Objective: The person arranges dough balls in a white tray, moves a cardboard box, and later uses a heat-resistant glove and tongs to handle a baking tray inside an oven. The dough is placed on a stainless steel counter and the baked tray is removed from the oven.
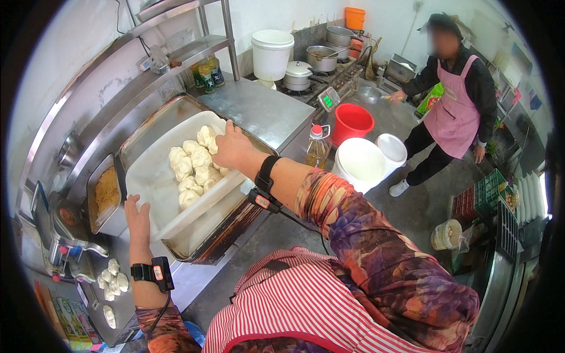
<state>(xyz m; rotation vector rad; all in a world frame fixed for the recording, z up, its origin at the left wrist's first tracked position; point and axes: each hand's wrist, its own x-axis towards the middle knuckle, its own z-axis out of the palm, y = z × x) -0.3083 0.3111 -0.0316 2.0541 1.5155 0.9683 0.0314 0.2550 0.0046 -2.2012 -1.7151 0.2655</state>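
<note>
A translucent white plastic tub [176,226] lies slantwise over a large, scorched metal baking tray [215,250]. Pale, lumpy pieces of dough [194,162] are heaped along its right half. My right hand [235,150] grips the tub's far right end, with its thumb side over the dough. At the opposite end, my left hand [138,220] holds the outer rim, its fingers pointing away from me. Part of each grip is hidden. Both wrists wear black straps with small devices.
Left of the tub stands a metal pan of brown crumbs [107,191]; more dough pieces [112,279] lie below it. A red basin [352,122], white buckets [356,162] and an oil bottle [318,146] stand to the right. A co-worker in a pink apron [450,112] holds a pan's handle.
</note>
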